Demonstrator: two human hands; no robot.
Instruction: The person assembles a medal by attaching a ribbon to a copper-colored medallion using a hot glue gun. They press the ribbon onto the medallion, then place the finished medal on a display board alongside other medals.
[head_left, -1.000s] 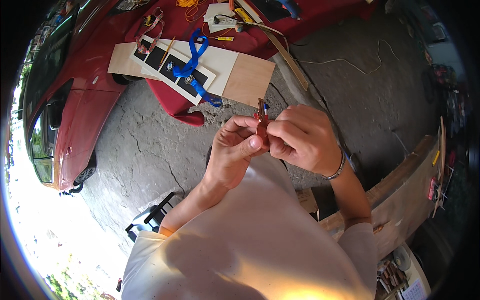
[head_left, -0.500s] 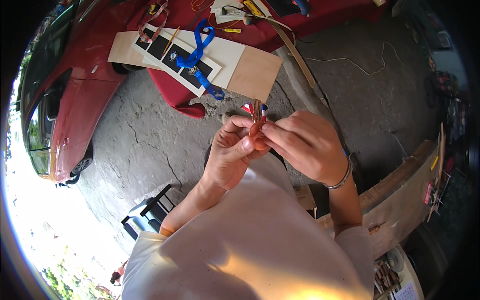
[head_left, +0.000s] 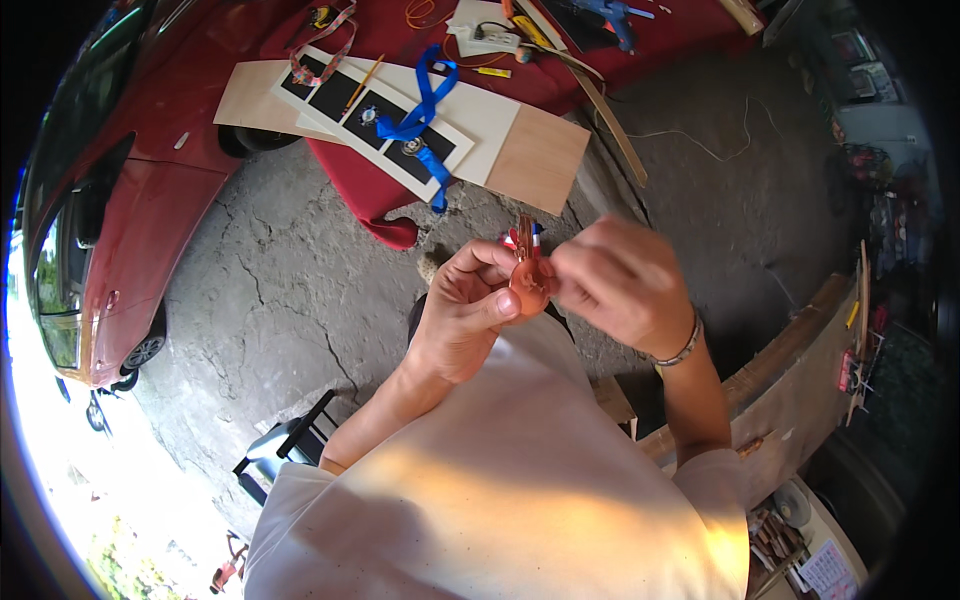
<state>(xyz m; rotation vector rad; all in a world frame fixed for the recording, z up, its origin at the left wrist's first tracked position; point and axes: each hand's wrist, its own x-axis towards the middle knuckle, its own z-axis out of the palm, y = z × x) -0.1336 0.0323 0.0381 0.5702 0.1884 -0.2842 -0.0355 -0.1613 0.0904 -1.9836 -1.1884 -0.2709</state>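
Note:
My left hand (head_left: 455, 315) pinches a bronze-coloured medal (head_left: 531, 290) between thumb and fingers in front of my chest, its round face toward me. From the top of the medal rise coppery fittings and a bit of red, white and blue ribbon (head_left: 537, 238). My right hand (head_left: 630, 290) is at the medal's right edge, smeared by motion. Its fingers are curled together, and what is between their tips is hidden. Beyond my hands, a blue ribbon with medals (head_left: 428, 105) lies on a white board with black panels (head_left: 405, 178).
Plywood (head_left: 543, 160) and the board rest on a table with a red cloth (head_left: 385, 225). On it are a pencil (head_left: 362, 85), a tape measure (head_left: 322, 16), a glue gun (head_left: 612, 20) and a power strip (head_left: 495, 40). A red car (head_left: 150, 190) stands left, a black-framed chair (head_left: 285, 440) lower left.
The medal has turned its round face toward me. My right hand has shifted slightly and its fingers have moved a little off to the right. The view has moved slightly.

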